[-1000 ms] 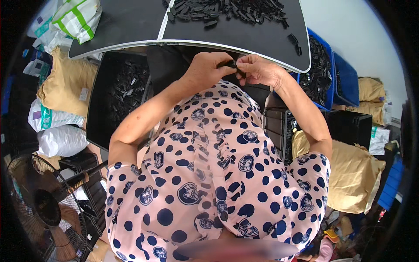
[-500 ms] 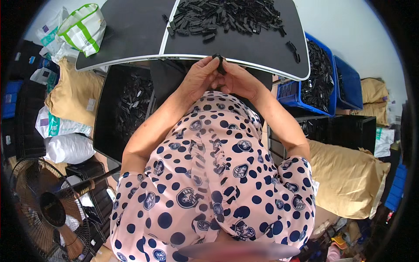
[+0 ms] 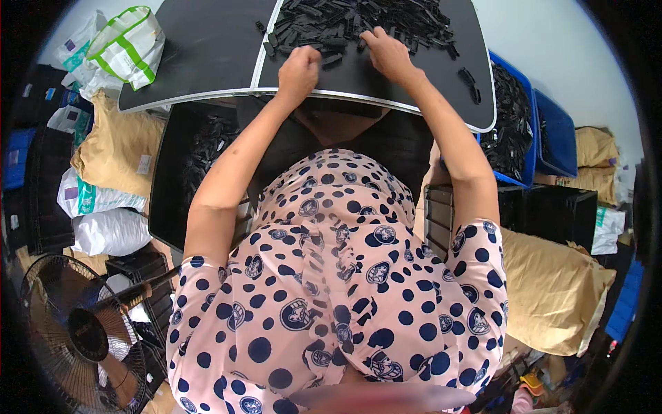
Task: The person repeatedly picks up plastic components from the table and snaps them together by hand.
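A heap of small black plastic pieces covers the far part of a black folding table. Over the table, at the heap's near left edge, my left hand is closed with its fingers curled; what they hold, if anything, is hidden. My right hand reaches to the near side of the heap, thumb and fingers pinched at one dark piece among the others. A loose black piece lies between the hands, and two more black pieces lie apart near the table's right side.
A white and green bag sits at the table's left end. Blue bins of black pieces stand at the right, a black crate of pieces below left. A fan and paper sacks flank me.
My hands held a black piece together at the table's near edge; now they are apart and farther forward, left at the heap's near left, right at its near side.
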A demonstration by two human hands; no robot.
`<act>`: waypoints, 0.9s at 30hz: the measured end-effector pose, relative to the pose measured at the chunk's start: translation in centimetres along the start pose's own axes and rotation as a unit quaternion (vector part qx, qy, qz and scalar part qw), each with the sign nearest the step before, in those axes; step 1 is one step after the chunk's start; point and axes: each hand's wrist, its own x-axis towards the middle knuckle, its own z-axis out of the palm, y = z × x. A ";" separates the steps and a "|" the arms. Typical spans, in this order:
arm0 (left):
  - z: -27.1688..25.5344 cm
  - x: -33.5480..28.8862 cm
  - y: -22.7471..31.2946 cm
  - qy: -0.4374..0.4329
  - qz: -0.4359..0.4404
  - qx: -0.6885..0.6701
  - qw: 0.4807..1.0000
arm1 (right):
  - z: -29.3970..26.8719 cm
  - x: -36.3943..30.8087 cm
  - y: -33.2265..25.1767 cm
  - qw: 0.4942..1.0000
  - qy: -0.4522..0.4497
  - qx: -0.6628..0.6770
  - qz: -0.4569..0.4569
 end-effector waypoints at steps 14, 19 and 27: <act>2.1 2.1 0.6 -0.095 -0.069 0.045 0.992 | -0.3 3.3 4.1 0.997 0.065 0.046 -0.013; 0.1 1.6 -1.2 -0.104 -0.326 -0.488 0.803 | -2.1 4.0 2.8 0.802 0.073 0.537 0.250; -1.7 -0.2 1.3 -0.087 -0.300 -0.657 0.686 | -3.7 1.2 -4.1 0.633 0.029 0.734 0.245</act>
